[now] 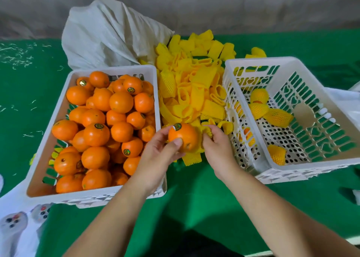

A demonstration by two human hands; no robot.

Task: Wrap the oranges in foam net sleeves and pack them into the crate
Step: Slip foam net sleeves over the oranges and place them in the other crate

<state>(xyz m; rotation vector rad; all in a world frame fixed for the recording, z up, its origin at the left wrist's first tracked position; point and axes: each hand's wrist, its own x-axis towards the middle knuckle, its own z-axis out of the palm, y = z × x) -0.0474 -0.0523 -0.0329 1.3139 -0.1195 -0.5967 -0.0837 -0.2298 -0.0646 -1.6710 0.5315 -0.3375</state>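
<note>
1. Head view shows 1 orange (182, 137) held up between the 2 crates, just above the near end of the sleeve pile. It has a small round sticker on its top.
2. Left hand (158, 159) grasps this orange, with the thumb on its front and the fingers curled behind it.
3. Right hand (215, 145) pinches a yellow foam net sleeve (200, 140) at the right side of the orange. The sleeve touches the fruit there, but most of the orange is bare, so I judge the wrapping step has only begun.
4. Next move, in my judgement, calls for opening the mouth of the sleeve wide and drawing it over the orange while the left hand turns or pushes the fruit in. The net is soft and may bunch up on 1 side.
5. Pile of loose sleeves (194, 81) lies between the crates on the green table cover (194, 198).
6. Left crate (58, 93) is heaped with bare oranges.
7. Right crate (272, 167) holds about 4 wrapped oranges (277, 117) and much free floor, so the task looks far from done.
8. Behind the left crate stands a white sack (109, 36).
</note>
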